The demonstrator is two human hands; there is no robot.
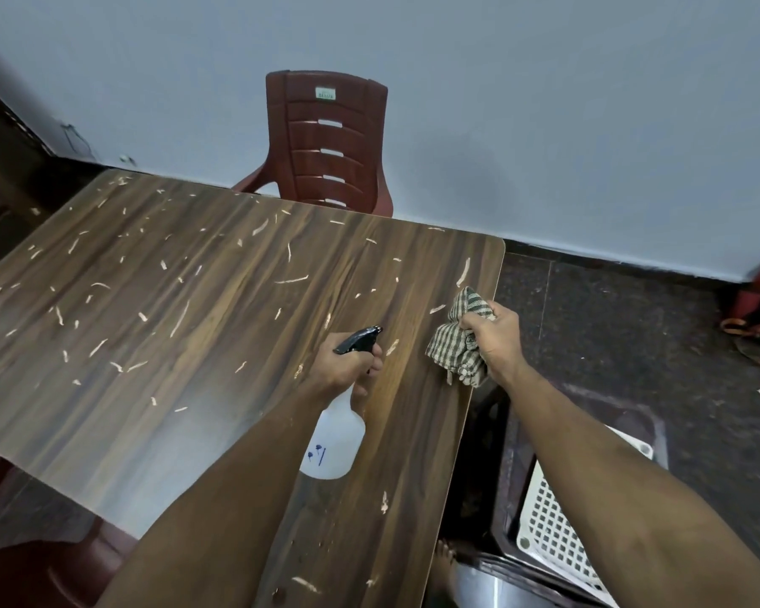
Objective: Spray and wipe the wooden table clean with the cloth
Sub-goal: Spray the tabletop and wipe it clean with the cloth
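Now left hand (341, 366) fingers curled round spray bottle (336, 436) neck, right hand (492, 340) fingers clutching bunched cloth (455, 340) at table (150, 300) edge

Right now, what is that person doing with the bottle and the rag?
A person is getting ready to clean the wooden table. The left hand grips a white spray bottle held over the table, black nozzle pointing away. The right hand holds a bunched checked cloth at the table's right edge. Pale scraps lie scattered across the top, so wiping has hardly begun.
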